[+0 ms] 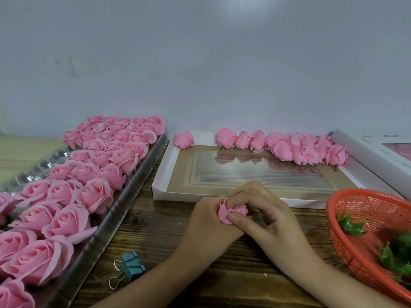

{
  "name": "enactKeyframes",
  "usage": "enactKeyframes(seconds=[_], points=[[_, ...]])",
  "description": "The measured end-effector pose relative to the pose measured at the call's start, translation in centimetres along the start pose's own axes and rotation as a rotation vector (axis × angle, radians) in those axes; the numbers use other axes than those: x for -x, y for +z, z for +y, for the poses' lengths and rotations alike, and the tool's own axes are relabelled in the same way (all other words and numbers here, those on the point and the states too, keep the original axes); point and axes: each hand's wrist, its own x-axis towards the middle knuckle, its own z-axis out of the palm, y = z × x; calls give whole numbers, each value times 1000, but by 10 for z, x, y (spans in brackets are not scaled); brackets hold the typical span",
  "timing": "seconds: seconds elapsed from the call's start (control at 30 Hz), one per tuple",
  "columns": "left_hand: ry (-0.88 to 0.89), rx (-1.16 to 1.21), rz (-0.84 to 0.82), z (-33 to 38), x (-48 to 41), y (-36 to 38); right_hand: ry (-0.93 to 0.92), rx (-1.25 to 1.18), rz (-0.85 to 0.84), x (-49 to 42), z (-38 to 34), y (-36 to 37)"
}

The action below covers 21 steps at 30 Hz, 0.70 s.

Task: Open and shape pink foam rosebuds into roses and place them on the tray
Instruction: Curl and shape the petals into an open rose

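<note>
The wooden worktop (pixel 155 241) fills the lower half of the frame. The long tray (pixel 115 210) runs up its left side, from the lower left corner towards the wall, and it is packed with opened roses (pixel 95 194). At centre, just beyond my hands, lies a shallow white box (pixel 160 174) with a row of closed rosebuds (pixel 289 147) along its far edge. An orange basket (pixel 340 207) holding green leaf pieces sits at the right edge.

My two hands meet at lower centre, in front of the box's near wall. My left hand (pixel 206 221) wraps the rosebud I am shaping (pixel 224 215) from the left and below, its fingers curled round the base. My right hand (pixel 266 210) comes in from the right, with its fingers bent over the top and the thumb (pixel 235 218) pinching an outer petal at the front. So both hands are grasping this one bud.

The bud's long axis seems to run from my left palm up towards me, with the petal end showing and the stem end hidden. The tray lies to the left of the bud, and my left hand is the nearer one. I judge that the bud is only partly opened and that the petals still need spreading. The placing would then go leftward, where I cannot see a free spot among the roses.

A small blue binder clip (pixel 131 266) lies on the worktop below, just beside the tray.
</note>
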Motion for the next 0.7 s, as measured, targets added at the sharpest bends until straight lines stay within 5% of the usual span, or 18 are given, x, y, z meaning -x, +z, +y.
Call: enactKeyframes(seconds=[0.3,0.7], points=[[83,-132,87,-3,3,4,49,60,37,1,-2,1],[106,21,0,1,1,1,29,-41,27,0,2,0]])
